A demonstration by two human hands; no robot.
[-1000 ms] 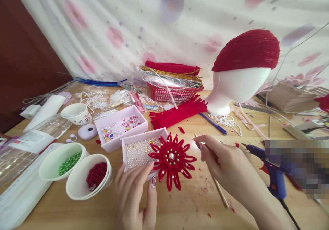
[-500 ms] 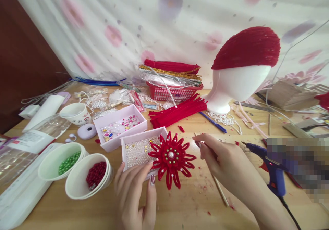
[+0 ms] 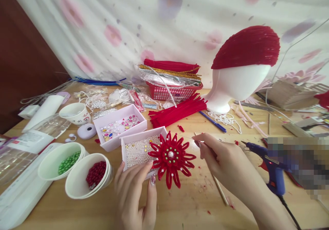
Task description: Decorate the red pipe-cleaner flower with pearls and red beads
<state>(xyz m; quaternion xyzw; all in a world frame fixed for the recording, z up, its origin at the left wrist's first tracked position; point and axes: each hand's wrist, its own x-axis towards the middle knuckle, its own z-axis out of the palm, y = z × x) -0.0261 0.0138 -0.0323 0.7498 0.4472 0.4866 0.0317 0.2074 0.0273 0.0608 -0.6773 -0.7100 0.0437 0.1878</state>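
Note:
A red pipe-cleaner flower (image 3: 177,166) is up in front of me, its looped petals tipped with pearls and its centre ringed by green beads around one large pearl. My left hand (image 3: 136,194) has the flower's left petals between index finger and thumb, over the near edge of a white box of small pearls (image 3: 137,151). To the flower's right, my right hand (image 3: 223,161) is closed in a pinch. A faint thin line shows at its fingertips; what it grips is too fine to name.
Paper cups with green beads (image 3: 69,161) and dark red beads (image 3: 96,175) stand at left. Behind are a gem box (image 3: 120,127), red pipe cleaners (image 3: 177,112) and a red basket (image 3: 174,91). A foam head (image 3: 231,82) and a blue glue gun (image 3: 276,178) are at right.

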